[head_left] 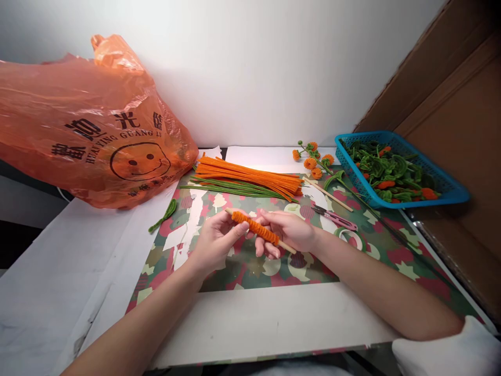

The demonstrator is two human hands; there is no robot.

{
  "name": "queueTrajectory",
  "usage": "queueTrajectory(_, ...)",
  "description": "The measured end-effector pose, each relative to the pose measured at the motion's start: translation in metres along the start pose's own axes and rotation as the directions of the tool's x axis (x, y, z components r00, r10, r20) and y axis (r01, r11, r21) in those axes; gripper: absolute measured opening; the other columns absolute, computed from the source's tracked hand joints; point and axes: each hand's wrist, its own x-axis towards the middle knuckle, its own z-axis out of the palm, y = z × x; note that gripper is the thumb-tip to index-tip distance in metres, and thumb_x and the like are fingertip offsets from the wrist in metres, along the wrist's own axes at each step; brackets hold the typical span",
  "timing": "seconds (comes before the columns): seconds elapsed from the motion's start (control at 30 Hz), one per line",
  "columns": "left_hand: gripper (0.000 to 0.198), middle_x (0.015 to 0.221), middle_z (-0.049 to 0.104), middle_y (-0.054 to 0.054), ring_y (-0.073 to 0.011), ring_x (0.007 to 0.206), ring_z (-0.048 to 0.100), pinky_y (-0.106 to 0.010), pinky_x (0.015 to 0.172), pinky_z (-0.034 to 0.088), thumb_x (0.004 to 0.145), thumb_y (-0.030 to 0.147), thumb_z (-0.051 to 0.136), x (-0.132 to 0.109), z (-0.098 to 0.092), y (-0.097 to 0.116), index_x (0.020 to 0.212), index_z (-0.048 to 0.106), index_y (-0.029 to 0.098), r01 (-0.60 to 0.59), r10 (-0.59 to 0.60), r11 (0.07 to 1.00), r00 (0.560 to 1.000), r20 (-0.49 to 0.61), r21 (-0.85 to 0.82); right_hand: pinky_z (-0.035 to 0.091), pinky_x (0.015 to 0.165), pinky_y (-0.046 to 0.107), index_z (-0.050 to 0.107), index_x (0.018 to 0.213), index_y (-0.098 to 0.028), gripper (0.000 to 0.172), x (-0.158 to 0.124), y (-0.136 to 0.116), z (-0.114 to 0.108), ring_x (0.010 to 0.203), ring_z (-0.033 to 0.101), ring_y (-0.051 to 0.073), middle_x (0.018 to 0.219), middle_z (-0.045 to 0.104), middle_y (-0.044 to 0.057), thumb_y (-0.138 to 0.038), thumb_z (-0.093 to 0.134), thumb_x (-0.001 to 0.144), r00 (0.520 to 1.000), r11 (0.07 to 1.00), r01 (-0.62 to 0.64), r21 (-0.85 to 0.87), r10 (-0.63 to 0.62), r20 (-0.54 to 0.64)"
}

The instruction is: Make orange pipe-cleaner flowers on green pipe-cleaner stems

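A thin wooden stick (287, 247) slants between my hands, with an orange pipe cleaner (260, 230) coiled tightly around most of it. My left hand (223, 235) pinches the coil near its upper left end, thumb on top. Palm partly up, my right hand (287, 230) has its fingers curled loosely under and around the coil's lower right part. The stick's bare ends stick out at both sides. Just behind my hands lie a bundle of orange pipe cleaners (246, 175) and several green pipe cleaners (242, 188).
An orange plastic bag (90, 130) stands at left, near a green twisted leaf piece (164, 215). To the right are another wooden stick (331, 196), a pink-handled cutter (336, 216), green tape (350, 239), an orange flower stem (313, 162) and a blue basket (415, 193) of green and orange pieces.
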Motion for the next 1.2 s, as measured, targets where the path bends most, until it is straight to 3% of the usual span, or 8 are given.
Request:
queueTrajectory(0.1,0.018,0.074,0.061,0.001,-0.0083,0.051,0.051,-0.023,0.053,0.044,0.077,0.035,0.070,0.000,-0.001,0.000,0.082,0.064,0.019,-0.009,0.011,0.999,0.999,0.050,-0.036,0.051,0.047,0.023,0.059,0.093,-0.007,0.055,-0.001,-0.001,-0.005,0.037,0.053,0.009,0.066,0.070,0.009,-0.037,0.014,0.101,0.976,0.982,-0.151,0.115,0.130,0.175)
queueTrajectory(0.2,0.021,0.074,0.059,0.000,-0.0076,0.050,0.048,-0.022,0.050,0.043,0.078,0.037,0.070,0.000,-0.002,-0.003,0.085,0.064,0.018,-0.010,0.010,1.000,0.999,0.051,-0.009,0.052,0.048,0.022,0.058,0.091,-0.008,0.049,-0.003,0.003,-0.007,0.034,0.049,0.008,0.059,0.065,0.005,-0.031,0.016,0.101,0.966,0.973,-0.165,0.164,0.126,0.226)
queueTrajectory(0.37,0.023,0.072,0.059,-0.001,-0.0106,0.057,0.052,-0.023,0.055,0.045,0.078,0.040,0.069,-0.001,-0.003,-0.003,0.083,0.062,0.018,-0.021,0.019,0.999,0.999,0.049,0.028,0.053,0.048,0.020,0.058,0.089,-0.010,0.027,-0.002,0.006,-0.002,0.036,0.048,0.006,0.059,0.064,0.001,-0.032,0.044,0.096,0.986,0.987,-0.059,0.152,0.033,0.166)
queueTrajectory(0.5,0.022,0.074,0.061,-0.002,-0.0133,0.065,0.056,-0.025,0.060,0.046,0.081,0.039,0.066,-0.002,-0.003,-0.002,0.081,0.061,0.018,-0.033,0.030,0.997,0.999,0.046,0.064,0.051,0.047,0.018,0.060,0.085,-0.010,0.024,0.000,0.006,0.002,0.039,0.050,0.005,0.059,0.065,0.001,-0.034,0.060,0.087,0.991,0.991,-0.003,0.135,-0.015,0.136)
queueTrajectory(0.83,0.025,0.064,0.056,0.001,-0.0125,0.057,0.054,-0.024,0.054,0.043,0.080,0.042,0.066,0.000,-0.001,-0.002,0.083,0.060,0.018,0.008,-0.009,0.998,1.000,0.014,0.054,0.050,0.046,0.022,0.059,0.084,-0.009,0.028,-0.001,0.004,0.008,0.038,0.054,0.009,0.058,0.068,0.005,-0.031,0.043,0.092,0.999,0.999,0.036,0.008,-0.036,0.030)
queueTrajectory(1.03,0.017,0.066,0.057,0.002,-0.0107,0.058,0.054,-0.023,0.058,0.043,0.084,0.036,0.063,-0.001,-0.004,-0.007,0.085,0.061,0.019,-0.005,0.002,0.998,0.998,0.061,0.058,0.048,0.041,0.020,0.060,0.076,-0.010,0.023,0.000,0.004,0.009,0.034,0.052,0.009,0.051,0.065,0.002,-0.029,0.049,0.084,0.997,0.997,0.068,-0.036,-0.069,-0.020)
queueTrajectory(1.2,0.020,0.069,0.060,0.000,-0.0145,0.067,0.058,-0.025,0.061,0.045,0.082,0.038,0.065,-0.001,-0.003,-0.005,0.083,0.062,0.018,-0.020,0.018,0.995,0.999,0.028,0.098,0.050,0.042,0.020,0.061,0.073,-0.010,0.023,0.003,0.009,0.008,0.032,0.048,0.007,0.048,0.063,0.000,-0.032,0.055,0.080,0.994,0.995,0.099,-0.022,-0.100,-0.050)
